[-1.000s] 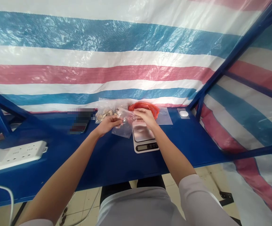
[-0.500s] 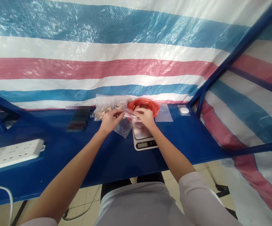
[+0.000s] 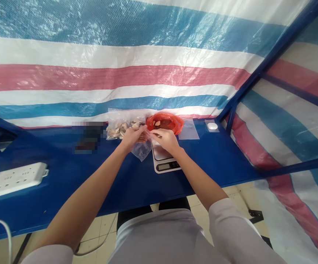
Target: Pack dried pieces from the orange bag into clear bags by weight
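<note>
My left hand point(image 3: 133, 138) and my right hand point(image 3: 166, 139) meet in front of me, fingers pinched at the top edge of a clear plastic bag point(image 3: 141, 151). The bag hangs beneath my left hand, its lower corner pointing down. Under my right hand stands a white kitchen scale point(image 3: 159, 168) with a metal plate and a small display, partly covered by the hand. Behind my hands, an open red plastic bag point(image 3: 178, 126) holds brownish pieces. Left of it lie clear bags of pale dried slices point(image 3: 117, 131).
A flat clear bag point(image 3: 189, 130) lies right of the red bag, and farther right is a white oval object point(image 3: 212, 126) on clear plastic. A white power strip point(image 3: 24, 178) rests at the left of the blue table point(image 3: 216, 165). Striped sheeting point(image 3: 120, 79) hangs behind.
My hands have drawn closer together at the bag's edge, the fingertips now nearly touching. The whole view has shifted slightly.
</note>
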A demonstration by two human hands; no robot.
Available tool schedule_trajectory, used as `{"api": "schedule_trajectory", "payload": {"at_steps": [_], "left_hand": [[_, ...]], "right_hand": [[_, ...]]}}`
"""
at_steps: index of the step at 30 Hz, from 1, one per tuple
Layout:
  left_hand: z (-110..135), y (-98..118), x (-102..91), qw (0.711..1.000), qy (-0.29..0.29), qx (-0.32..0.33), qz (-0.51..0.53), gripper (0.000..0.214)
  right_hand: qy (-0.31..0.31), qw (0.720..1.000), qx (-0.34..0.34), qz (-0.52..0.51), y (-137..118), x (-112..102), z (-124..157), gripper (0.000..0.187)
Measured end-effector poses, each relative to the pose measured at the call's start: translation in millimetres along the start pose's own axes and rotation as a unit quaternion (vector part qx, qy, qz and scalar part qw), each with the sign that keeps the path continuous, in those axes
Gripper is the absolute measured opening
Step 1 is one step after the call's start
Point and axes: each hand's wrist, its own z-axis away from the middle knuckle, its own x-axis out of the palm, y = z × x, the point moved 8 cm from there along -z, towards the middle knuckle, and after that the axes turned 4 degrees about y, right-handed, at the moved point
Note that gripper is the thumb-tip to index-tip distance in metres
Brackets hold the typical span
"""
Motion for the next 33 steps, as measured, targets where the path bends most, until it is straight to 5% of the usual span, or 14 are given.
{"api": "schedule_trajectory", "payload": {"at_steps": [8,13,21,27,33], "left_hand": [[-0.1,-1.6,-2.3,1.000,0.007,0.004,-0.010,0.024],[3.5,1.1,-1.5,0.996,-0.002,0.084,-0.017,0.027],[14.9,13.4,2.4,0.977,-0.052,0.175,-0.111,0.033],[21.3,28.3,-18.5,0.901,0.040,0.262,-0.344,0.026],[36.2,30.1,-10.2,0.871,0.056,0.357,-0.333,0.054]], "right_hand": [[-0.008,1.000,0.014,-0.011,1.7,0.5,3.5,0.019],[-0.009,0.996,0.088,-0.019,18.2,-1.9,-2.8,0.020],[-0.050,0.996,0.077,-0.008,20.6,-0.2,-15.8,0.016],[-0.033,0.990,0.135,-0.014,27.2,-11.5,-17.9,0.013],[-0.032,0.990,0.134,-0.013,21.9,-8.8,-19.0,0.013]]}}
